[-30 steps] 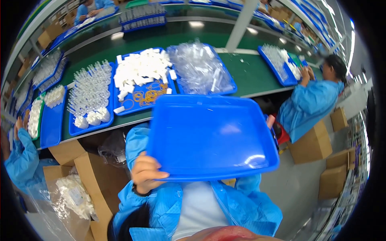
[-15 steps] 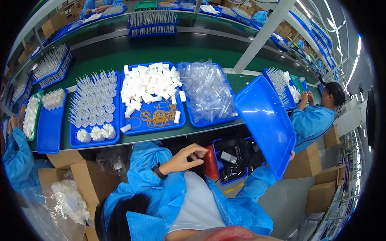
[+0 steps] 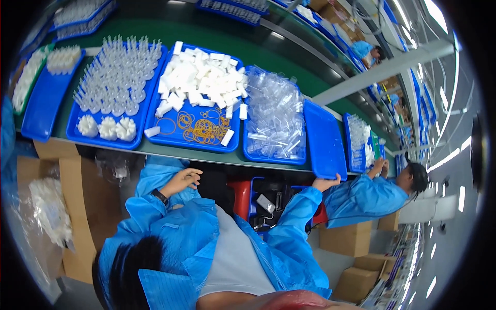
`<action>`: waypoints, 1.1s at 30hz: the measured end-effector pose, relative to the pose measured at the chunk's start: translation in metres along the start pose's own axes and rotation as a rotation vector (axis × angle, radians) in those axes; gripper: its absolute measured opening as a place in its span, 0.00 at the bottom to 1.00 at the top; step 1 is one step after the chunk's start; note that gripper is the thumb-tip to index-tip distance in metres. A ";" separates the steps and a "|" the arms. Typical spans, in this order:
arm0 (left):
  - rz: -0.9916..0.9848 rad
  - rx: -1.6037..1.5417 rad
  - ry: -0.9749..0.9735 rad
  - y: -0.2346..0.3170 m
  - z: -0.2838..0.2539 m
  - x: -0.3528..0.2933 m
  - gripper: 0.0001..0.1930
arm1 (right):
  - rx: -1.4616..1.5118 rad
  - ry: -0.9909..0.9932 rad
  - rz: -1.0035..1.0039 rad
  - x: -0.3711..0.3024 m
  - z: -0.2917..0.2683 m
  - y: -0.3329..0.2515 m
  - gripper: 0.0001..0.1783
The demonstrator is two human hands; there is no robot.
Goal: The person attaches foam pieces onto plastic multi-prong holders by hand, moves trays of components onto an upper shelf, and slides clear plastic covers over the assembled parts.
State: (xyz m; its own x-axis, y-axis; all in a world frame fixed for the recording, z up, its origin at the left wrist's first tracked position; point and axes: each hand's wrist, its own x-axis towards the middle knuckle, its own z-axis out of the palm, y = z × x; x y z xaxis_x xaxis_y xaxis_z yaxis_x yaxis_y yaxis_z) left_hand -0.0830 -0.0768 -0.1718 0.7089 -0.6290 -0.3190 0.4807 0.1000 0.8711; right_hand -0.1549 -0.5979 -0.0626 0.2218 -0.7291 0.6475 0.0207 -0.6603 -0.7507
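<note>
My right hand (image 3: pixel 326 183) grips the near edge of a bare blue tray (image 3: pixel 324 139), its thumb at the rim. That tray lies on the green bench just right of a blue tray (image 3: pixel 276 160) heaped with clear plastic tubes (image 3: pixel 274 116). My left hand (image 3: pixel 184 180), with a black wristband, rests over my lap below the bench edge, fingers loosely apart and nothing in them. Beyond it stands a blue tray (image 3: pixel 199 145) of white foam-like blocks (image 3: pixel 199 77) and yellow-brown rubber bands (image 3: pixel 204 126).
Farther left, a blue tray (image 3: pixel 103 143) holds clear stemmed pieces (image 3: pixel 116 77) and white bundles. Below the bench are a red stool (image 3: pixel 239 196), a blue bin of dark items and cardboard boxes (image 3: pixel 345 238). At the right, a co-worker (image 3: pixel 356 199) sits close by.
The bare blue tray has come down from a raised tilt onto the bench, my right hand still on it. My left hand has drawn back left toward my lap. The view has turned.
</note>
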 end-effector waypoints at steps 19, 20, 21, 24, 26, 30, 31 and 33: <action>0.161 0.051 0.372 0.046 -0.057 -0.070 0.20 | -0.848 -0.384 -0.054 0.038 -0.048 -0.144 0.37; 0.168 0.058 0.465 0.044 -0.065 -0.071 0.18 | -0.845 -0.386 -0.051 0.031 -0.036 -0.173 0.37; 0.166 0.059 0.469 0.044 -0.069 -0.073 0.18 | -0.530 -0.398 -0.078 0.021 -0.020 -0.202 0.35; 0.226 0.148 0.590 0.044 -0.075 -0.080 0.17 | -0.058 -0.580 -0.185 -0.018 0.030 -0.267 0.31; 0.258 0.203 0.584 0.039 -0.079 -0.082 0.17 | 0.042 -0.761 -0.206 -0.058 0.069 -0.311 0.30; 0.264 0.177 0.506 0.028 -0.080 -0.076 0.17 | 0.237 -1.293 -0.378 -0.148 0.133 -0.369 0.39; 0.271 0.145 0.496 0.027 -0.075 -0.076 0.17 | 0.304 -1.374 -0.406 -0.171 0.147 -0.382 0.41; 0.245 0.070 0.479 0.040 -0.059 -0.077 0.17 | 0.316 -1.487 -0.514 -0.205 0.169 -0.401 0.46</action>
State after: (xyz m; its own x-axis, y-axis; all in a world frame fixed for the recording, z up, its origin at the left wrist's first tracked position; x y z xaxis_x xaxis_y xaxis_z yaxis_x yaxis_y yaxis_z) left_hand -0.0874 0.0212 -0.1344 0.9596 -0.1707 -0.2238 0.2482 0.1381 0.9588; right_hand -0.0443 -0.1531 0.0833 0.8300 0.4864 0.2730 0.5381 -0.5692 -0.6216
